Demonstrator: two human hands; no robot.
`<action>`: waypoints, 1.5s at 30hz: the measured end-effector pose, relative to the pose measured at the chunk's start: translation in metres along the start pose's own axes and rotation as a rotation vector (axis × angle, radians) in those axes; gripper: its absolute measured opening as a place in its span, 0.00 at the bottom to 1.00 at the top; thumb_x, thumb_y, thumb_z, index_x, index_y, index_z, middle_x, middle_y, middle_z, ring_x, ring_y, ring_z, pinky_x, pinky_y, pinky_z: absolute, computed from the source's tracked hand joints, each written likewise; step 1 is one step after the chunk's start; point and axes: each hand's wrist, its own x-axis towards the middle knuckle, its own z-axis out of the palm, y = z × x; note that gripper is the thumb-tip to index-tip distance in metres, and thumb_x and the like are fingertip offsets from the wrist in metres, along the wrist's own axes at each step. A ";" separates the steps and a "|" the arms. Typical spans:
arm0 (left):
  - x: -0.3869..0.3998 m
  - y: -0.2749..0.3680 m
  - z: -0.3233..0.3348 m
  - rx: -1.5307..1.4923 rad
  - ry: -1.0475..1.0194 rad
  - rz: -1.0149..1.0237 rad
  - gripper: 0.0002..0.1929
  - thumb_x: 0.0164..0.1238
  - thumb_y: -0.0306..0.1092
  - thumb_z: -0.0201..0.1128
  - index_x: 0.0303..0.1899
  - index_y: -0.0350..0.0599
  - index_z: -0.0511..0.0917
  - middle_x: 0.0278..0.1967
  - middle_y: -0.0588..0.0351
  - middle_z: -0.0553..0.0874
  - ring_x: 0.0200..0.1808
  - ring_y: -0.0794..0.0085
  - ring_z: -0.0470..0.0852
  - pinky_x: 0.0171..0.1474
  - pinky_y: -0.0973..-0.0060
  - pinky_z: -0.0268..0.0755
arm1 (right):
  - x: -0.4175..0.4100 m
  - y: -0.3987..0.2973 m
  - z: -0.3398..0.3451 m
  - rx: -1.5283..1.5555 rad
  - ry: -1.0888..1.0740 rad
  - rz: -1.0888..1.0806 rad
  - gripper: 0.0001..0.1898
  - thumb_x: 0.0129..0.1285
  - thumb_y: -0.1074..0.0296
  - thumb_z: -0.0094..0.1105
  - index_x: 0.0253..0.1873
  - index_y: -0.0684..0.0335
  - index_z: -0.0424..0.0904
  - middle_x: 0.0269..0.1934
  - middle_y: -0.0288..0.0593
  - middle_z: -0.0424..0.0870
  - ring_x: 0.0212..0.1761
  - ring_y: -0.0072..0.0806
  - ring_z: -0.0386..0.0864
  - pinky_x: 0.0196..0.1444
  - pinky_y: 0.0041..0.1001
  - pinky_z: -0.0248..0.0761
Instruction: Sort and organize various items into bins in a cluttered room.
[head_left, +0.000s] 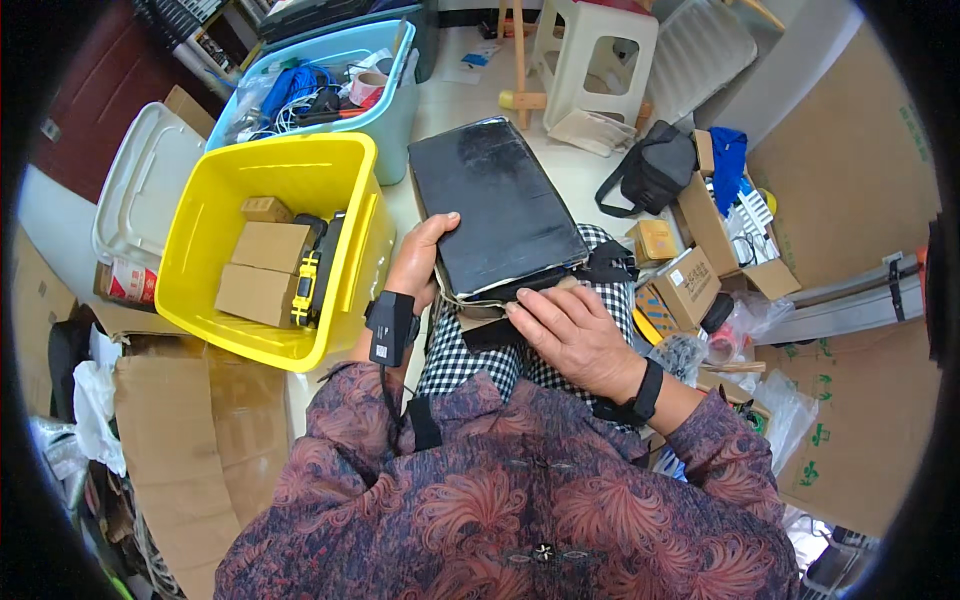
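A black rectangular box or case (495, 202) with worn, pale edges lies tilted over my lap, on checked black-and-white cloth. My left hand (420, 259) grips its left edge, with the thumb on top and the fingers hidden beneath. At the near edge, my right hand (574, 334) lies with its fingers against the rim, and its fingertips touch a pale strip there. Black straps or cloth pieces (491, 335) stick out under that near edge. What is inside or beneath the black thing is hidden.
On the left, a yellow plastic bin (360, 247) holds cardboard boxes (259, 292). Behind it, a light-blue bin (394, 127) holds cables and tape. A black bag (660, 169), small cartons (686, 285) and plastic wrap are at the right. A plastic stool (596, 67) stands ahead.
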 end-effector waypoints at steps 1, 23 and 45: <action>-0.002 0.002 0.001 0.001 0.001 0.001 0.17 0.65 0.39 0.59 0.48 0.35 0.76 0.44 0.51 0.82 0.45 0.68 0.81 0.52 0.72 0.73 | 0.001 0.000 -0.001 0.001 0.003 -0.002 0.23 0.57 0.69 0.52 0.60 0.60 0.73 0.59 0.44 0.73 0.55 0.34 0.72 0.60 0.36 0.63; 0.000 0.005 -0.003 0.198 -0.078 0.101 0.25 0.62 0.42 0.62 0.54 0.31 0.74 0.45 0.49 0.82 0.46 0.68 0.81 0.53 0.72 0.71 | 0.021 0.012 -0.004 -0.035 0.050 -0.110 0.27 0.51 0.67 0.63 0.59 0.62 0.72 0.53 0.46 0.75 0.51 0.40 0.75 0.53 0.38 0.70; 0.006 0.009 0.000 0.220 -0.114 0.032 0.27 0.63 0.43 0.62 0.55 0.28 0.72 0.46 0.48 0.82 0.47 0.68 0.81 0.54 0.74 0.71 | 0.012 -0.001 0.003 -0.114 0.073 -0.044 0.20 0.55 0.67 0.54 0.53 0.68 0.76 0.48 0.49 0.79 0.49 0.40 0.78 0.51 0.36 0.71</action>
